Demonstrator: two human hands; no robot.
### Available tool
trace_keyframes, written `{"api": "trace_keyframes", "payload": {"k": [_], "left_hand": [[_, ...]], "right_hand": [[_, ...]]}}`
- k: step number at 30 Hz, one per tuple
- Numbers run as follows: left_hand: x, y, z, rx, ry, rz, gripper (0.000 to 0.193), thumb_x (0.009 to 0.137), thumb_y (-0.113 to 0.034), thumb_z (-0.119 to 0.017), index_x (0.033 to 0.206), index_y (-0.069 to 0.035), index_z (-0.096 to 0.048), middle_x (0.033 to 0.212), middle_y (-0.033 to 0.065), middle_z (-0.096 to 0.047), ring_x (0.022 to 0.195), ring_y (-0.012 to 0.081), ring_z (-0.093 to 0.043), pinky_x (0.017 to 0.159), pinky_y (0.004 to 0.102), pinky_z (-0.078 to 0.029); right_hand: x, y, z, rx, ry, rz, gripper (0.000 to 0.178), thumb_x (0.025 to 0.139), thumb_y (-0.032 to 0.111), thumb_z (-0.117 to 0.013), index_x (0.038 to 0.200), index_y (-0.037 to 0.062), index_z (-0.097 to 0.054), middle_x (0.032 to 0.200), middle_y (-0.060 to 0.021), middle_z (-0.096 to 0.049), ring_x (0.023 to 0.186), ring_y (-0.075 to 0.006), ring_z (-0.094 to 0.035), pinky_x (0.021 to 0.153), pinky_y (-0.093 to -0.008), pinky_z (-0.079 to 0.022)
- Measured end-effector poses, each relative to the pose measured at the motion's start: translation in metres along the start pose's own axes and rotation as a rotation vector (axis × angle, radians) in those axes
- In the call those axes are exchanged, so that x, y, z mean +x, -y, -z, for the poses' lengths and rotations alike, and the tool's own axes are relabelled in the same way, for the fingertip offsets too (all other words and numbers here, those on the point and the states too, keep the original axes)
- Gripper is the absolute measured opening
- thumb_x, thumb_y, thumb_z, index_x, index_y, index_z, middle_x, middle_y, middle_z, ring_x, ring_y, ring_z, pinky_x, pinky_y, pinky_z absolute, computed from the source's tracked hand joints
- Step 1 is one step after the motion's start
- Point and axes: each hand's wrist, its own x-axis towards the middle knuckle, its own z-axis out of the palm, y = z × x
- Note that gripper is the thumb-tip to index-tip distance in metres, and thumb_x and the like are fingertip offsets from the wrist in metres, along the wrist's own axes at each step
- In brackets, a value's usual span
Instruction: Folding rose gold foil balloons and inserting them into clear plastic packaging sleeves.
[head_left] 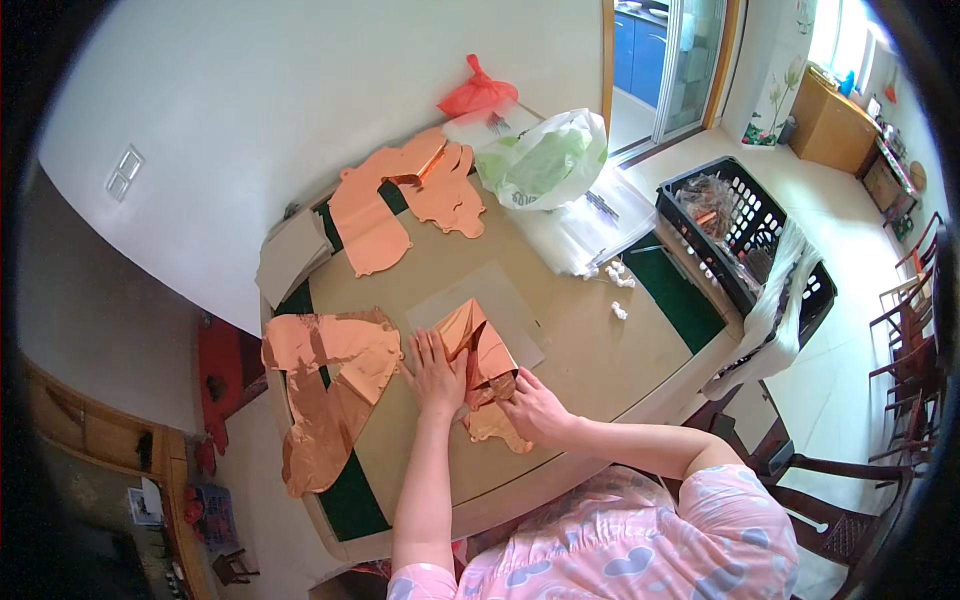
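Observation:
A shiny copper-coloured foil piece [478, 335] lies partly folded on the table in front of me, on a pale sheet [528, 345]. It has a raised flap, and its crinkled lower end [500, 428] has a scalloped edge. My left hand [436, 375] rests flat along its left side with the fingers stretched out. At its right edge my right hand [540, 408] is closed, its fingertips gripping the foil by the fold; part of that grip is hidden. To the left sits a crumpled pile of similar copper foil cut-outs [335, 385], with smoother orange ones [370, 230] at the far left.
A white-green plastic bag [548, 160] and clear plastic sleeves [600, 225] occupy the table's far right. Small white tufts [620, 275] lie nearby. A black crate [740, 215] with white strands [775, 310] borders the right edge. A red bag [478, 92] sits behind, and a dark chair [840, 520] stands right.

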Motion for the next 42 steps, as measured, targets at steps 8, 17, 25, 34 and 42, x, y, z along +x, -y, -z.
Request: {"api": "trace_keyframes", "payload": {"k": [8,17,25,34,42], "left_hand": [[0.000,-0.001,0.003,0.018,0.021,0.012,0.080,0.091,-0.060,-0.043,0.148,-0.007,-0.027,0.155,0.0152,-0.023,0.145,0.0311,-0.018,0.111,0.0634,-0.010],[0.001,-0.007,0.014,0.028,0.090,0.046,0.087,0.089,-0.067,-0.040,0.150,-0.008,-0.023,0.156,0.0140,-0.020,0.146,0.0293,-0.015,0.113,0.0603,-0.009],[-0.001,0.001,0.009,0.050,0.126,0.057,0.087,0.089,-0.066,-0.040,0.151,-0.009,-0.020,0.157,0.0126,-0.017,0.146,0.0283,-0.012,0.114,0.0598,-0.008],[-0.002,-0.001,0.005,0.027,0.116,0.038,0.087,0.088,-0.065,-0.044,0.150,-0.008,-0.023,0.157,0.0130,-0.019,0.147,0.0285,-0.011,0.114,0.0604,-0.005],[0.001,-0.001,0.013,-0.015,0.102,0.038,0.082,0.089,-0.062,-0.043,0.148,-0.008,-0.027,0.156,0.0133,-0.022,0.146,0.0300,-0.014,0.113,0.0620,-0.010]], "right_hand": [[-0.012,0.014,0.009,0.048,0.138,-0.015,0.059,0.080,0.019,-0.057,0.135,0.0010,-0.045,0.135,-0.0153,-0.048,0.132,-0.0326,-0.038,0.116,-0.0477,-0.022],[-0.013,0.017,0.021,0.101,0.121,0.016,0.054,0.082,0.023,-0.058,0.131,0.0028,-0.049,0.127,-0.0135,-0.053,0.125,-0.0310,-0.045,0.112,-0.0464,-0.028],[0.068,0.004,0.119,0.568,0.485,0.023,0.027,0.084,0.019,-0.058,0.107,0.0041,-0.059,0.104,-0.0172,-0.061,0.102,-0.0339,-0.057,0.087,-0.0430,-0.046],[0.115,-0.062,-0.042,0.110,0.054,-0.184,0.047,0.093,0.024,-0.050,0.136,0.0042,-0.046,0.145,-0.0102,-0.041,0.136,-0.0246,-0.035,0.110,-0.0499,-0.028],[0.110,-0.064,-0.041,0.110,-0.008,-0.169,0.047,0.097,0.026,-0.044,0.139,0.0050,-0.042,0.148,-0.0110,-0.038,0.140,-0.0254,-0.030,0.113,-0.0498,-0.023]]}}
